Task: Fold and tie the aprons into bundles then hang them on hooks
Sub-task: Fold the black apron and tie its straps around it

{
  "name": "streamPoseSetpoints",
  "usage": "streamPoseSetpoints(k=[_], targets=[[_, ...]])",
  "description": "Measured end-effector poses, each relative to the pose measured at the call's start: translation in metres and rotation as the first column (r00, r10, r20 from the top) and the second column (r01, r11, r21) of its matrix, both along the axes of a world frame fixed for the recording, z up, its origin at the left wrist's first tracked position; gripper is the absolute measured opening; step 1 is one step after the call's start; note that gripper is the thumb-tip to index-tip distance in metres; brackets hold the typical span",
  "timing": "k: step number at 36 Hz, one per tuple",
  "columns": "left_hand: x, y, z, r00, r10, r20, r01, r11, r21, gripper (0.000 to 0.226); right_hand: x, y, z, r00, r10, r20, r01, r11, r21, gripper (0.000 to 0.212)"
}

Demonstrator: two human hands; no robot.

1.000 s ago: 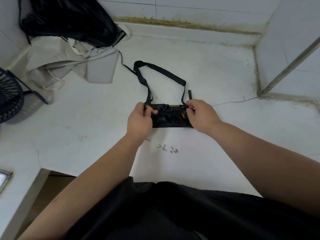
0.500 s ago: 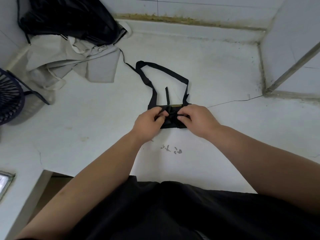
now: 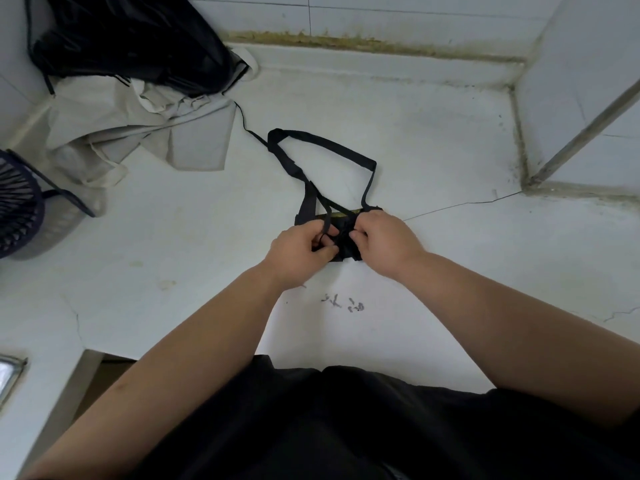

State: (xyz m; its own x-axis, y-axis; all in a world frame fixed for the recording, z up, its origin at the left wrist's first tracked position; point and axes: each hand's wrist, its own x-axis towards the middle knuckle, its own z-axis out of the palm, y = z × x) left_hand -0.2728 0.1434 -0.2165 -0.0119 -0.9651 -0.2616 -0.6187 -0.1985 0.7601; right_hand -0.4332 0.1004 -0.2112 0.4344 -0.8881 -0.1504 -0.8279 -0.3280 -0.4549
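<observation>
Two hands on one black apron bundle (image 3: 344, 252), mid-counter. Left to right:

- Far left edge: dark slatted round thing (image 3: 17, 209), fan or basket, can't tell; cut off by the frame.
- Upper left: beige apron (image 3: 145, 133) crumpled loose on the white counter (image 3: 433, 116). Black apron pile (image 3: 131, 39) lies on its far side, against the wall. Thin black cord (image 3: 244, 123) runs from that pile toward the bundle's neck loop.
- Neck loop (image 3: 325, 142) lies flat on the counter beyond the bundle, with both ends running down to the bundle's far edge.
- Left hand (image 3: 294, 251): fingers curled, thumb and forefinger pinching a narrow tie strap (image 3: 325, 223) that crosses over the bundle's left part.
- Bundle: folded small, sitting on the counter between the hands, mostly covered by them.
- Right hand (image 3: 384, 240): fingers curled in, fingertips pinching at the bundle's middle. Tie or cloth under them, can't tell.
- Just in front of the bundle: dark scribble marks (image 3: 343, 303) on the counter.
- Right: hairline crack (image 3: 460, 203) runs from beside the right hand to the tiled wall corner (image 3: 571, 98).
</observation>
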Motion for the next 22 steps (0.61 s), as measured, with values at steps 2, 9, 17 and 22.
streamPoseSetpoints(k=[2, 9, 17, 22], targets=[[0.000, 0.004, -0.002, 0.979, 0.125, -0.159, -0.127, 0.992, -0.003, 0.011, -0.004, -0.004, 0.004, 0.997, -0.038, 0.072, 0.035, 0.999, 0.035, 0.017], [-0.001, 0.001, -0.001, 0.900, 0.316, -0.301, -0.333, 0.943, -0.008, 0.009, -0.012, -0.005, 0.005, 0.965, -0.170, 0.200, 0.154, 0.984, 0.094, 0.022], [-0.006, 0.001, 0.003, 0.934, 0.318, 0.160, -0.298, 0.944, -0.140, 0.014, -0.018, -0.005, 0.001, 0.988, -0.133, 0.075, 0.136, 0.990, -0.031, 0.020], [0.001, 0.002, -0.003, 0.922, 0.342, 0.182, -0.322, 0.938, -0.128, 0.005, -0.027, -0.007, 0.002, 0.985, 0.032, -0.168, -0.039, 0.999, -0.035, 0.027]])
